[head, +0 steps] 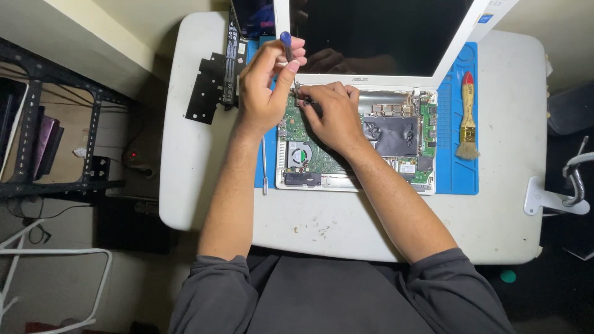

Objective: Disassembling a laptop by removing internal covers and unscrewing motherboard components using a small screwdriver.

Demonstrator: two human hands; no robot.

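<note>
We work on a white laptop (356, 139) lying open on a blue mat (461, 167) on the table (198, 154), its top cover already off so the green board (303, 127), the fan (299, 153) and a black shield (396, 135) lie bare. A black plate (207, 86) sits off to the far left, which we judge to be a removed part; the board itself is not yet out, so much seems left. Our left hand (263, 93) is closed around a screwdriver (287, 46) with a blue cap, held upright, its tip down at the far left edge of the board. Our right hand (331, 114) rests on the board just right of that tip, fingers curled; we cannot tell whether it pinches anything. A thin metal pry tool (264, 167) lies near our left wrist, and a brush (468, 117) lies well right on the mat.
</note>
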